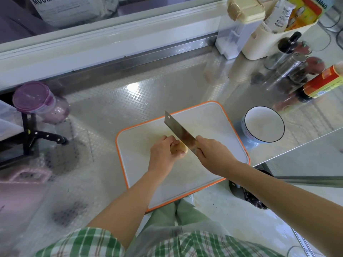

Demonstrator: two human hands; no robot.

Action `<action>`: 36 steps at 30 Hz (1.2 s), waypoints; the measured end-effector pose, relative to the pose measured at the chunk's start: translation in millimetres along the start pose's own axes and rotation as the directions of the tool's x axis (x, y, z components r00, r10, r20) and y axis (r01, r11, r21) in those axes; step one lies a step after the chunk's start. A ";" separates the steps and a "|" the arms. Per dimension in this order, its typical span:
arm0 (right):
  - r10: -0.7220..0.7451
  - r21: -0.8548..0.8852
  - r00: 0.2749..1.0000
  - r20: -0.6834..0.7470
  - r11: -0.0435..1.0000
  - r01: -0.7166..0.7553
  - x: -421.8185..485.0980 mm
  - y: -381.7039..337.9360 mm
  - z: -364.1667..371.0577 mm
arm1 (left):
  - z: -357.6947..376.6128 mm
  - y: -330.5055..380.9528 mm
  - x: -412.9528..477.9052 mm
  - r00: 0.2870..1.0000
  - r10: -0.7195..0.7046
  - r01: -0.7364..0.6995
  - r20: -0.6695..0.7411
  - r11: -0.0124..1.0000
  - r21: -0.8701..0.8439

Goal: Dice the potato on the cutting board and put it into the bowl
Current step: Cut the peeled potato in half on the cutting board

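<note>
Left hand [164, 151] grips potato [181, 148] on cutting board [213, 115]; right hand [211, 153] holds cleaver [180, 133]; bowl [263, 124] beside board.

Steel counter [111, 101] under orange-rimmed cutting board [213, 127], bowl [265, 127], purple-lidded jar [39, 101].

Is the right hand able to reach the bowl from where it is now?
Probably yes. The bowl stands just right of the cutting board, with nothing between it and the right hand. That hand grips the cleaver, though, so it is not free to take the bowl.
</note>
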State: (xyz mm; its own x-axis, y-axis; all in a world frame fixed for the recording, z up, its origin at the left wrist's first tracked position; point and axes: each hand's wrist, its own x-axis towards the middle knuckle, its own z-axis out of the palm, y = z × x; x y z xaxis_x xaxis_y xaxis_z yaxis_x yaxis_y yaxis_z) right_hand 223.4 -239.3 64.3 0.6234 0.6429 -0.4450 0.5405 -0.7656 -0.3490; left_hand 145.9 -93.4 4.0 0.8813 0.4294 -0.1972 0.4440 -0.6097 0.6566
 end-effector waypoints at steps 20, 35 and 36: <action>0.088 -0.020 0.996 0.019 0.996 -0.088 17.0 0.8 28.1 | 2.9 -2.3 -0.1 0.999 0.044 -0.044 0.000 0.997 -0.057; 0.023 0.051 0.999 -0.046 0.998 -0.020 6.1 3.6 -3.6 | 2.6 -6.0 0.2 1.000 0.031 -0.031 -0.003 0.999 -0.007; 0.017 0.033 0.999 -0.038 0.999 -0.016 3.4 2.9 -4.8 | 2.8 -5.5 0.7 1.000 0.025 -0.025 -0.002 1.000 -0.001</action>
State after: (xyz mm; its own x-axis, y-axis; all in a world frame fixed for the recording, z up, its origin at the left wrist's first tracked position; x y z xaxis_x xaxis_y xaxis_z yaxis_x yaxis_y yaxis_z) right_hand 229.7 -239.1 65.7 0.6534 0.6303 -0.4193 0.5118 -0.7759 -0.3688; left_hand 144.6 -91.5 -1.8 0.8919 0.4152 -0.1792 0.4216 -0.6199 0.6618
